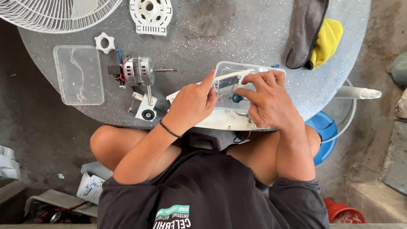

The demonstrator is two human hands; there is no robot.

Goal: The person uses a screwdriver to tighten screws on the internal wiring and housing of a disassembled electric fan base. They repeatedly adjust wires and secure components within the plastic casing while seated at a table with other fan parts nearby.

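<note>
Near the bench's front edge, the left hand (193, 104) and right hand (267, 99) both pinch a clear plastic box (246, 72). It looks light, thin and bendy. Holding its rims seems safest.

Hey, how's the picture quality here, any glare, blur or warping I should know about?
Head view: soft, even daylight, weak shadows only under the hands; both the left hand and right hand are sharp, no motion blur; pale sheen on the clear plastic box they hold; the wide lens bows the table rim.
</note>
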